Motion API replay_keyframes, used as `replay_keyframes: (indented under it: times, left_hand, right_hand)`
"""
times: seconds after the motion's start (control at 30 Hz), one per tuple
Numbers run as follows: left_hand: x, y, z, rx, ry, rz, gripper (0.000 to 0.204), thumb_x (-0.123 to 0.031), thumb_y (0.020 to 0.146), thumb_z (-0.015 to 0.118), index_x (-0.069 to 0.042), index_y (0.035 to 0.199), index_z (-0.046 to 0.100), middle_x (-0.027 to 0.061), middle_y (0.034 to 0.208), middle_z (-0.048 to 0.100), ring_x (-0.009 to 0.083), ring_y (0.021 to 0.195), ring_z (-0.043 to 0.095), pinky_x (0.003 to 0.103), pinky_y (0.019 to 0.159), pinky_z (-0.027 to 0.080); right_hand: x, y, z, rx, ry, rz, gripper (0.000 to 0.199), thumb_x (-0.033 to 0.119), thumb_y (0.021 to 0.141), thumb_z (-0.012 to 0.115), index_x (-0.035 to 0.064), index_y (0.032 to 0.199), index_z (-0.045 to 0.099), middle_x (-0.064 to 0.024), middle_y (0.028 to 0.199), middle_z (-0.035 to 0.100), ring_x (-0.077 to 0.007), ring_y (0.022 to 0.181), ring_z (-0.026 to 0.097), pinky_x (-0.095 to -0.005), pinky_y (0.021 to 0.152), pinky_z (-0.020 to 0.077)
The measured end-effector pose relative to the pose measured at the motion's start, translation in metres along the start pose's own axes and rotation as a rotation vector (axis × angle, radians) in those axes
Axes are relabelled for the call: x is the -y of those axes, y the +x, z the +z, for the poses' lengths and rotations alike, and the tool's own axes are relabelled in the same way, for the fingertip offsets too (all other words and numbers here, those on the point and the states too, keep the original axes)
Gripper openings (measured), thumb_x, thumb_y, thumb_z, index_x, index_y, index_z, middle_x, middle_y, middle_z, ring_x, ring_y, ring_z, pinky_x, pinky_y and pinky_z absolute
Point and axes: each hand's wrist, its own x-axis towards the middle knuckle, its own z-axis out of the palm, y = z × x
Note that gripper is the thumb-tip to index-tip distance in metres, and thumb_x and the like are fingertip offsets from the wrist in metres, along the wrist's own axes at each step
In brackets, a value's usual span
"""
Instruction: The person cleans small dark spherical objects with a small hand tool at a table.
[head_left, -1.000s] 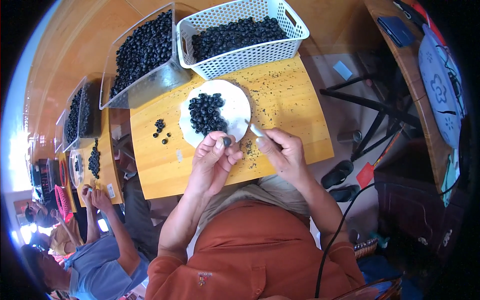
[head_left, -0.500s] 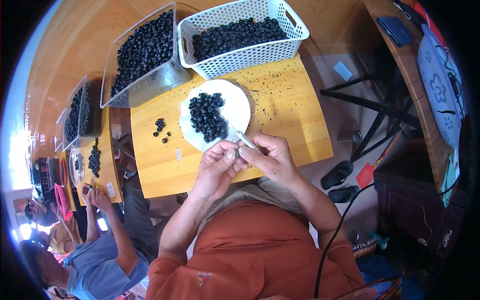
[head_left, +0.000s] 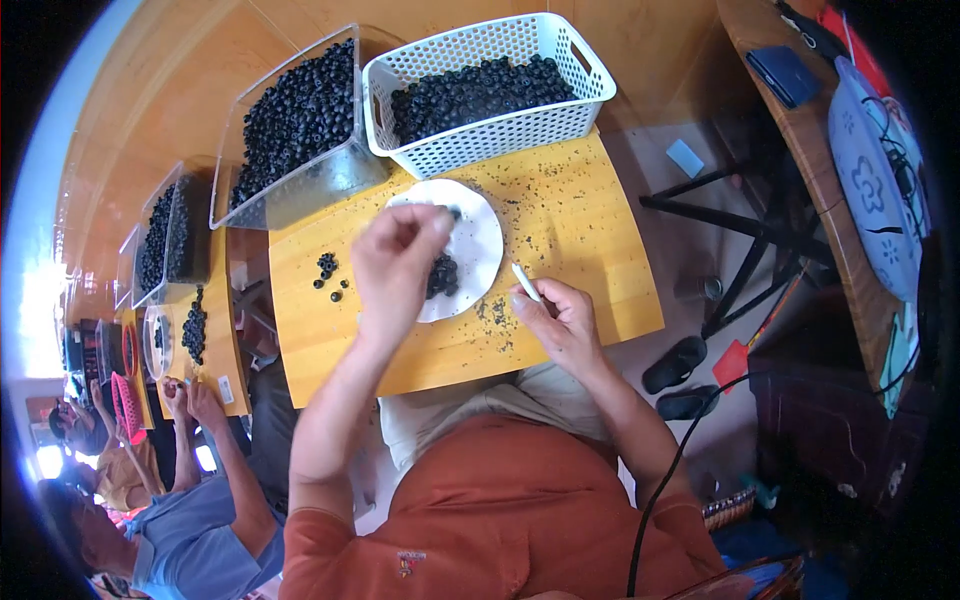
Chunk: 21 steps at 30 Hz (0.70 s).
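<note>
Over the white plate (head_left: 484, 235) my left hand (head_left: 395, 260) is closed in a pinch, with a small black round piece (head_left: 453, 213) at its fingertips. More small black round pieces (head_left: 442, 275), some with a hole in the middle, lie on the plate, partly hidden under that hand. My right hand (head_left: 562, 318) is closed around a slim white pen-shaped tool (head_left: 526, 283) near the table's front edge. The tool points up and left, and its tip is too small to make out.
Behind the plate stand a white perforated basket (head_left: 490, 140) and a clear bin (head_left: 300, 195), both full of black pieces. Loose pieces (head_left: 327, 265) and dark crumbs lie on the wooden table (head_left: 580, 240). At the left, a person in blue (head_left: 200, 530) works at another table.
My hands have parted. The left has moved up and left over the plate with the small piece. The right, still holding the white tool, has shifted slightly right.
</note>
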Motion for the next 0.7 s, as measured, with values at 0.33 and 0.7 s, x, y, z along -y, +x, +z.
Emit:
replay_keyframes:
  times: [0.33, 0.7]
  left_hand:
    - [-0.005, 0.088, -0.003, 0.186, 0.709, 0.5, 0.015, -0.01, 0.087, 0.071, 0.0, 0.099, 0.07, 0.0113, 0.086, 0.072, 0.0122, 0.077, 0.066, 0.027, 0.07, 0.052]
    - [0.018, 0.018, -0.022, 0.586, 1.065, 0.49, 0.014, -0.009, 0.075, 0.071, -0.007, 0.089, 0.07, 0.0089, 0.086, 0.069, 0.0279, 0.089, 0.064, 0.04, 0.076, 0.054]
  right_hand:
    - [-0.008, -0.003, -0.003, -0.093, 0.042, -0.015, 0.02, 0.018, 0.094, 0.064, -0.0019, 0.097, 0.066, 0.0063, 0.068, 0.051, -0.0011, 0.061, 0.042, -0.0207, 0.052, 0.0333]
    - [-0.004, -0.004, -0.005, -0.034, -0.072, 0.009, 0.021, 0.016, 0.093, 0.067, -0.0036, 0.1, 0.067, 0.0043, 0.073, 0.057, -0.0022, 0.066, 0.046, -0.0198, 0.058, 0.0385]
